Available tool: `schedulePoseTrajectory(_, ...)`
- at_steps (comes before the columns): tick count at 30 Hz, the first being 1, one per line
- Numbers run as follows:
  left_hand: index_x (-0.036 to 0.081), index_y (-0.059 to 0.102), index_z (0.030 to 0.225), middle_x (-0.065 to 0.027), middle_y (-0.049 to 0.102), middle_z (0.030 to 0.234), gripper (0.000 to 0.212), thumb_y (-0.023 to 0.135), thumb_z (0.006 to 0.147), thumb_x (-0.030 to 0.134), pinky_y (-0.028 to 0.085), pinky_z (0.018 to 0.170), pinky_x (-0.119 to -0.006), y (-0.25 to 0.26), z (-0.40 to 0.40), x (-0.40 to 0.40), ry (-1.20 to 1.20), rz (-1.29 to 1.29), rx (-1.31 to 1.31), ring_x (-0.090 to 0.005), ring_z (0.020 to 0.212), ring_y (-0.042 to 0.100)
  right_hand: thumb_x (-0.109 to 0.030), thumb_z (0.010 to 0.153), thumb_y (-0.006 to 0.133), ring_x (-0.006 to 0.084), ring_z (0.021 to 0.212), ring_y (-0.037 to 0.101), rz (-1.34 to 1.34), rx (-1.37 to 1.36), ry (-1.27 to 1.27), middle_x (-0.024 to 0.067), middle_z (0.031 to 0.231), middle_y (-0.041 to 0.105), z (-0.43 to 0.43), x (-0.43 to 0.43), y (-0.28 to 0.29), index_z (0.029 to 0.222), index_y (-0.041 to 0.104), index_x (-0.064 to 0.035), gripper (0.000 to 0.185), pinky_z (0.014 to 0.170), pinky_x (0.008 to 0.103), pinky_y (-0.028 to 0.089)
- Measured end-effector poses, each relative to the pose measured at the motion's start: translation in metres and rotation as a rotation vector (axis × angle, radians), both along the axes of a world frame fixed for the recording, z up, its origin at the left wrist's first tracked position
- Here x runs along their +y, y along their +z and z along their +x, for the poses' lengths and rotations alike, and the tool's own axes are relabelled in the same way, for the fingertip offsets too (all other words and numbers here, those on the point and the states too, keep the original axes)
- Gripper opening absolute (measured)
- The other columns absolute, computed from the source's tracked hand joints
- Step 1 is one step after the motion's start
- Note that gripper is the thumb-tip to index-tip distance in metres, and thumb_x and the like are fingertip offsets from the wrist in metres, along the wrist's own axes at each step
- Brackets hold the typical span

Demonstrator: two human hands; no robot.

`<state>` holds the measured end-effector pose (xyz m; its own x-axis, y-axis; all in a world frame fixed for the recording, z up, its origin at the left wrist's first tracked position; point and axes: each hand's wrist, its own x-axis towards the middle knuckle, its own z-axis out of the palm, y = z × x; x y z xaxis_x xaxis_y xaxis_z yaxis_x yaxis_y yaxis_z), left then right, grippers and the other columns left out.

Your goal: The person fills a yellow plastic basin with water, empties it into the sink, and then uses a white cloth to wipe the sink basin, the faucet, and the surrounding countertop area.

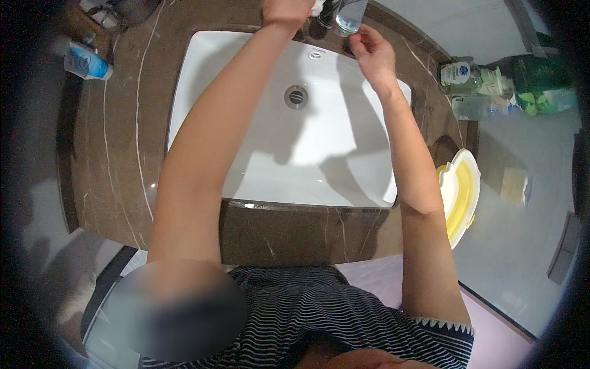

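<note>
Both my arms reach across a white rectangular washbasin (341, 152) to the counter behind it. At the top edge, my left hand (286, 11) is partly cut off, with a small piece of something white (317, 8) at its fingers. Beside it, a dark, shiny fitting (326, 14), possibly the tap, is only partly in view. A clear cylindrical container (351, 16) with a shiny rim at its lower end is next to that fitting. The bent fingertips of my right hand (375, 55) are at this lower end; whether they grip it is unclear.
The basin has a metal drain (296, 97) and sits in a brown veined stone counter (124, 138). A blue-and-white squeeze tube (87, 61) lies at left. Several bottles (461, 78) stand at right. A yellow-and-white plastic basin (463, 198) leans near my right forearm.
</note>
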<state>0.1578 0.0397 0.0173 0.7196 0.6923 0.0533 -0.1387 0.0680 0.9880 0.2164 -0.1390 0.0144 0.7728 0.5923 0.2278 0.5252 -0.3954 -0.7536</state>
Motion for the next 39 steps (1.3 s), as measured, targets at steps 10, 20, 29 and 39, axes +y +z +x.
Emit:
schedulePoseTrajectory(10, -0.001, 0.06, 0.086, -0.0027, 0.059, 0.07, 0.018, 0.062, 0.078, 0.015, 0.047, 0.055, -0.027, -0.021, -0.011, -0.004, -0.033, 1.48, 0.349, -0.0122, 0.061, 0.056, -0.015, 0.073, 0.054, 0.0272, 0.089, 0.05, -0.168, -0.637, -0.197, 0.0089, 0.093, 0.054, 0.003, 0.007, -0.036, 0.099, 0.058, -0.012, 0.027, 0.074, 0.0396, 0.039)
schedulePoseTrajectory(20, 0.0, 0.063, 0.082, -0.0038, 0.061, 0.069, 0.014, 0.061, 0.079, 0.013, 0.043, 0.055, -0.022, 0.06, -0.063, -0.04, -0.28, -0.293, -0.312, -0.0073, 0.063, 0.055, -0.014, 0.072, 0.053, 0.0261, 0.087, 0.05, -0.142, -0.7, -0.222, 0.0073, 0.089, 0.054, 0.002, 0.009, -0.035, 0.094, 0.059, -0.0114, 0.023, 0.073, 0.039, 0.039)
schedulePoseTrajectory(29, 0.004, 0.062, 0.092, 0.0031, 0.055, 0.069, 0.015, 0.06, 0.08, 0.013, 0.037, 0.051, -0.018, 0.06, -0.053, -0.023, -0.37, -0.155, -0.052, -0.0034, 0.057, 0.045, -0.014, 0.073, 0.053, 0.0258, 0.088, 0.049, -0.16, -0.692, -0.238, 0.0073, 0.089, 0.053, 0.004, 0.008, -0.037, 0.095, 0.059, -0.0111, 0.023, 0.073, 0.0394, 0.039)
schedulePoseTrajectory(39, 0.009, 0.067, 0.093, 0.0046, 0.052, 0.065, 0.019, 0.066, 0.076, 0.016, 0.039, 0.052, -0.02, 0.067, -0.089, -0.046, -0.064, 0.676, -0.064, -0.0036, 0.058, 0.045, -0.016, 0.073, 0.054, 0.0275, 0.089, 0.049, -0.145, -0.651, -0.24, 0.0087, 0.09, 0.054, 0.0, 0.01, -0.034, 0.095, 0.059, -0.0112, 0.023, 0.075, 0.0403, 0.039)
